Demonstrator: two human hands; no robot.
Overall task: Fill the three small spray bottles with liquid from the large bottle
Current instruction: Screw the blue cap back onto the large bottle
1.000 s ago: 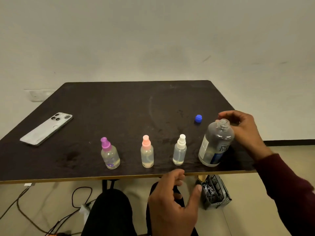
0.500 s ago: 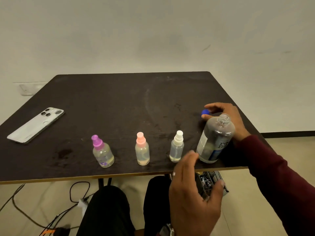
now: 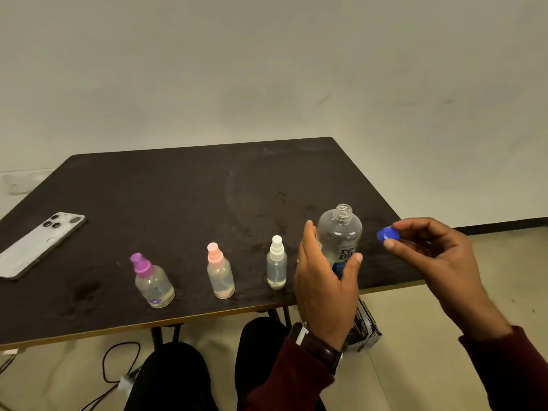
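While my right hand (image 3: 439, 262) pinches the blue cap (image 3: 385, 235), right of the upright large bottle (image 3: 339, 235), my nearer left hand (image 3: 323, 280), fingers spread, flanks it lower-centre.

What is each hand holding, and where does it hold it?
The right hand pinches the small blue cap by its rim, at the fingertips. The left hand is open beside the large bottle, holding nothing.

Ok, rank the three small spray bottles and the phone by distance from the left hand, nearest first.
1. White-capped bottle, just left of the left hand.
2. Pink-capped bottle, middle of the row.
3. Purple-capped bottle, left end of the row.
4. Phone, far left edge.
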